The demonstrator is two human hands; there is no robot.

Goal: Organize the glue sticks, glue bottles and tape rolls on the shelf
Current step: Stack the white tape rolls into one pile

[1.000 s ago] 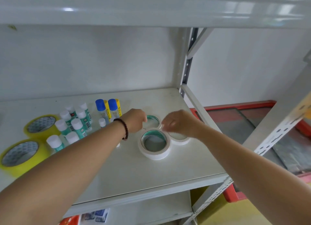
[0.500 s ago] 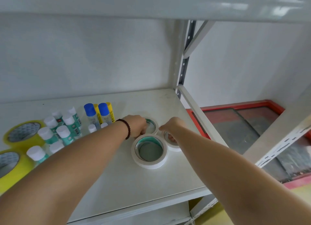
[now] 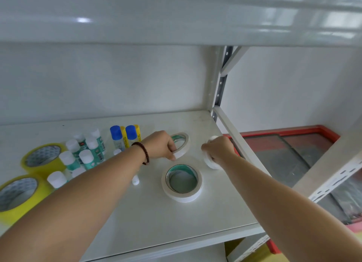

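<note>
Sorting the white tapes, the left hand (image 3: 162,144) pinches the tilted back roll (image 3: 181,142) while the right hand (image 3: 218,150) curls round another roll (image 3: 210,162), a third roll (image 3: 182,182) lying just below both sets of fingers, so stacking them probably comes next.

White glossy metal shelf board (image 3: 148,220), pale wall behind. At 9 o'clock: two wide yellow tape rolls (image 3: 42,159) (image 3: 18,193) lying flat. Toward 10 o'clock: cluster of upright white-capped teal glue bottles (image 3: 89,156). At 11 o'clock: two blue-capped yellow glue sticks (image 3: 117,137) (image 3: 131,133) upright. Centre: white masking tape roll with green core (image 3: 182,181) flat. At 12 o'clock: second white masking roll (image 3: 181,144), near edge lifted.
</note>
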